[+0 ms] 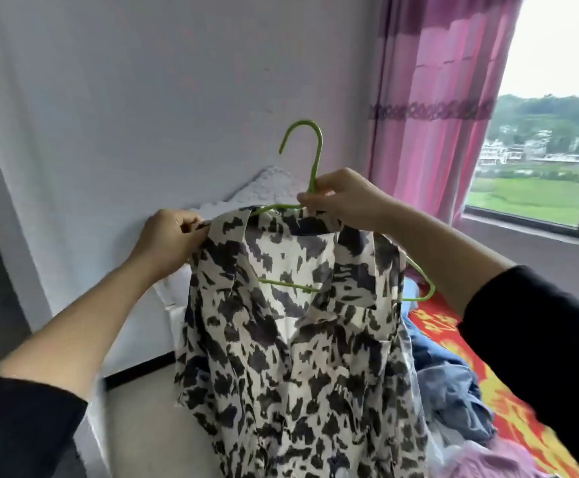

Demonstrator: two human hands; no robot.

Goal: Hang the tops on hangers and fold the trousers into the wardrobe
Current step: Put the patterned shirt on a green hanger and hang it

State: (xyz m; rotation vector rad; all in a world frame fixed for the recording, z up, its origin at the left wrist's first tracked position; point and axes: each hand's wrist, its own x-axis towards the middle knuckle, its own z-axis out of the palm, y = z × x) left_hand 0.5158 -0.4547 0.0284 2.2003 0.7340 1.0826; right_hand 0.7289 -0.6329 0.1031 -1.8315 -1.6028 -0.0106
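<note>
1. Presently, the right-hand fingers are curled round the neck of the green hanger, just below its hook, and hold it up in the air.
2. The left-hand fingers pinch the edge of the patterned top at one shoulder and draw the cloth outward.
3. Both the right hand and the left hand are raised in front of the wall, each engaged; neither is free.
4. The hanger sits partly inside the top. Its crossbar shows through the neck opening. The arm on the left-hand side is covered by fabric; the far end on the right-hand side sticks out bare, beside the cloth.
5. The top hangs down from the hanger and from the left-hand pinch, clear of the bed.
6. On the bed lies a heap of blue garments and, nearer the lower edge, a pink item. Whether the blue pieces are trousers cannot be told for certain.
7. Beyond are a pink curtain and a window. No wardrobe is in view.
8. Assessment: the task is at an early stage. This top is half seated on its hanger; one shoulder needs pulling over the exposed end. Carrying it to the wardrobe, and dealing with the heap on the bed, remain outstanding.
</note>
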